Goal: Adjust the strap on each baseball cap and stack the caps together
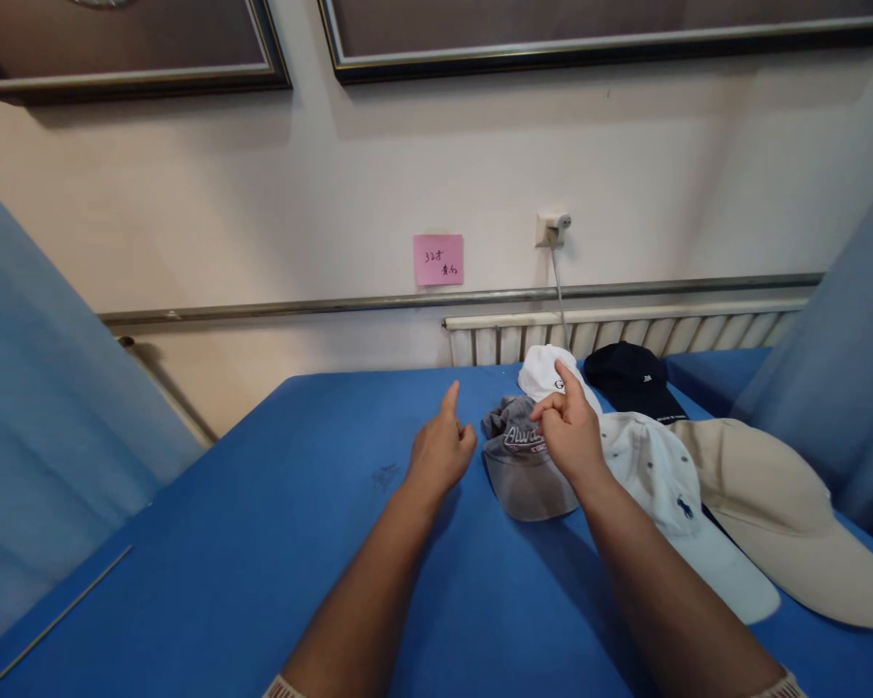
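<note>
My left hand (440,448) hovers over the bare middle of the blue-covered table, index finger stretched out and the others curled, with nothing in it. My right hand (571,431) points the same way, also holding nothing, in front of the caps. Nearest to it is a grey cap (531,480) with white lettering, partly hidden by the hand. Behind that lies a white cap (542,368) with a dark letter. A white cap with a dark horse-rider emblem (655,475) is partly covered by my right forearm. Beyond are a black cap (626,373) and a beige long-brimmed cap (763,475).
The blue table cover (262,553) carries a thin stick (65,613) at the left edge. Blue curtains (50,417) hang on both sides. Behind are a radiator (509,344), a metal rail (320,306), a socket with plug (551,230), a pink note (438,260) and picture frames.
</note>
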`<state>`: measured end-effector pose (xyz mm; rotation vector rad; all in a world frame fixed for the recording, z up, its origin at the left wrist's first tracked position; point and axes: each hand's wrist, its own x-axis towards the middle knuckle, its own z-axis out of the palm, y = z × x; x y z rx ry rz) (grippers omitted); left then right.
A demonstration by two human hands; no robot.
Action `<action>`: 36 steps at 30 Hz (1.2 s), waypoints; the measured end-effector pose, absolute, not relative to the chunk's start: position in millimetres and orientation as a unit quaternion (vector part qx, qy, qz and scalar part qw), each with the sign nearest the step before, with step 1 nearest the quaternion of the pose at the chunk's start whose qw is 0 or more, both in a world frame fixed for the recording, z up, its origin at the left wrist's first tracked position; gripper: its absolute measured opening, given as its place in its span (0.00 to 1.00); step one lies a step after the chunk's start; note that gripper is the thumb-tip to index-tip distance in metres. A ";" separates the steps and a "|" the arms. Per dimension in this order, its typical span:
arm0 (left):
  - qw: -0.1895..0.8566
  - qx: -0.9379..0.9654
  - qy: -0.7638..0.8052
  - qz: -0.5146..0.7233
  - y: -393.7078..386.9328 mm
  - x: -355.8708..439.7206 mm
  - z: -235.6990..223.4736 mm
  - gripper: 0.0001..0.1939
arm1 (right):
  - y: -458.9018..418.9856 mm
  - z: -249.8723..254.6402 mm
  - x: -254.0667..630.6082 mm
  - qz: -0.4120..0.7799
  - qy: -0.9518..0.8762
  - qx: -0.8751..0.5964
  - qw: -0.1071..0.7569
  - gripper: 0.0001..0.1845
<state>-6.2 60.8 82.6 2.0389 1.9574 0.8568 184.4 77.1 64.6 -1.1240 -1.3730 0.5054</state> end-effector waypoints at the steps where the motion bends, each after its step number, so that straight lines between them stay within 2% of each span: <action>1: 0.111 0.689 0.658 0.283 66.5 -8.0 71.7 0.37 | 81.4 59.0 183.5 0.210 -0.594 -0.500 0.595 0.37; 5: 0.227 0.654 0.648 0.318 87.0 -18.0 18.3 0.28 | 93.7 31.5 171.2 0.158 -0.630 -0.566 0.508 0.35; 9: 0.267 0.624 0.647 0.348 97.1 -29.7 -18.7 0.20 | 96.8 2.5 158.3 0.060 -0.674 -0.626 0.387 0.37; 12: 0.302 0.595 0.641 0.379 100.8 -37.3 -28.4 0.19 | 97.2 -12.5 156.9 0.026 -0.703 -0.647 0.293 0.22; 14: 0.328 0.568 0.636 0.407 103.1 -40.3 -31.6 0.18 | 96.8 -16.2 157.9 0.023 -0.719 -0.642 0.265 0.12; 16: 0.356 0.532 0.630 0.440 105.3 -40.9 -35.0 0.16 | 94.6 -14.1 158.3 0.025 -0.735 -0.611 0.294 0.09; 21: 0.468 0.407 0.581 0.526 103.8 -38.2 -38.6 0.12 | 80.0 4.3 156.6 0.040 -0.773 -0.444 0.452 0.11; 25: 0.568 0.322 0.493 0.574 88.3 -47.1 -31.4 0.10 | 72.4 8.0 160.4 0.058 -0.796 -0.401 0.449 0.15; 28: 0.610 0.275 0.444 0.596 74.4 -58.2 -26.2 0.06 | 66.6 3.3 162.1 0.023 -0.757 -0.488 0.434 0.23; 31: 0.632 0.250 0.414 0.605 64.2 -63.8 -24.5 0.07 | 52.4 1.0 153.0 -0.038 -0.712 -0.540 0.447 0.28; 33: 0.644 0.245 0.402 0.604 59.1 -63.8 -24.3 0.10 | 40.4 1.0 139.1 -0.028 -0.747 -0.472 0.467 0.27; 36: 0.653 0.261 0.384 0.598 50.9 -61.9 -24.1 0.16 | 29.1 -2.5 112.3 0.052 -0.792 -0.368 0.484 0.22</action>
